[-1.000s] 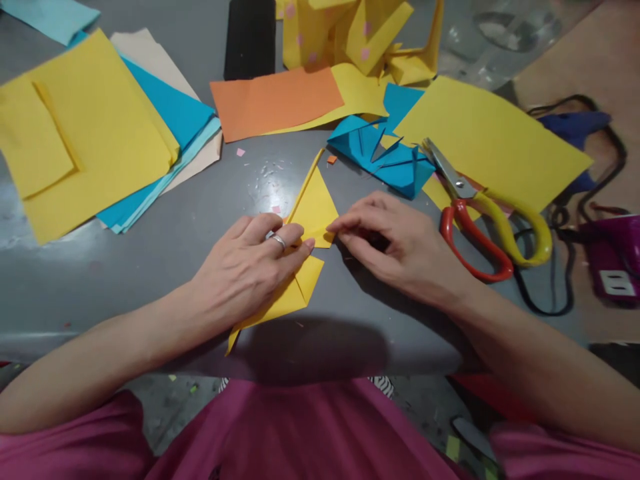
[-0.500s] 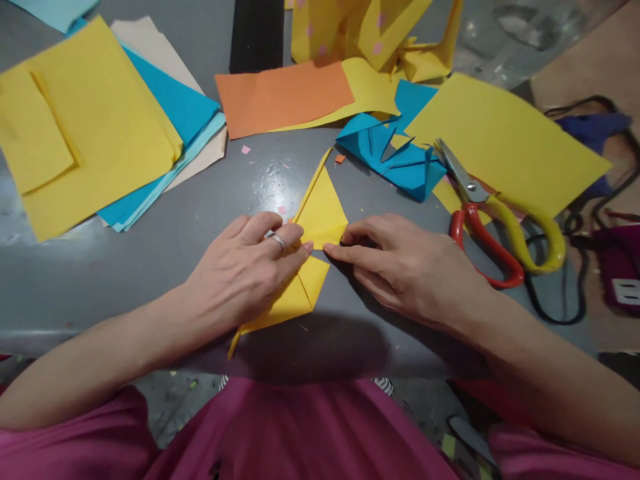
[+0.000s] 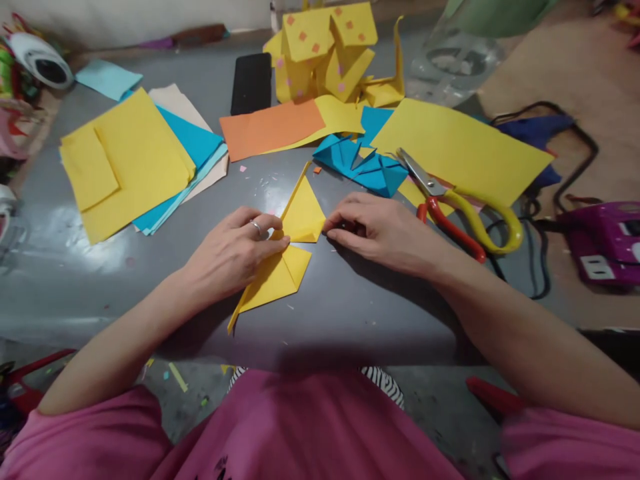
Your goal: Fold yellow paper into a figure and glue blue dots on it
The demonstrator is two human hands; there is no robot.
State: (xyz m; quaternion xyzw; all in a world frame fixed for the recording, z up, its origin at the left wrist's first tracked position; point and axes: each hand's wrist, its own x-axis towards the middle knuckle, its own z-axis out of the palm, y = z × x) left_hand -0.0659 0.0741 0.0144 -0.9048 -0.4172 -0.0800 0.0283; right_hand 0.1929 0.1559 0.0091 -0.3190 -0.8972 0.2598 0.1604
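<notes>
A yellow folded paper (image 3: 303, 207) lies on the grey table, its upper part pointed and its lower part creased. A narrow folded strip runs along its left side. My left hand (image 3: 230, 250), with a ring, is closed over that left side, fingertips pressing at the middle. At the right corner, the bent fingers of my right hand (image 3: 380, 230) are drawn together against the paper's edge; their exact grip is partly hidden. Beyond the right hand are scissors (image 3: 431, 187) with one red and one yellow handle, and a blue folded paper (image 3: 361, 165).
Yellow sheets (image 3: 135, 153) top a paper stack at left. An orange strip (image 3: 273, 127), a phone (image 3: 251, 83) and a yellow spotted paper figure (image 3: 320, 57) stand or lie behind. A yellow sheet (image 3: 465, 150) is at right, near a purple device (image 3: 603, 243) and black cord.
The view has tilted up, showing more of the table's back. My right fingers have shifted from the paper's lower fold to its right corner. My left hand keeps pressing the paper.
</notes>
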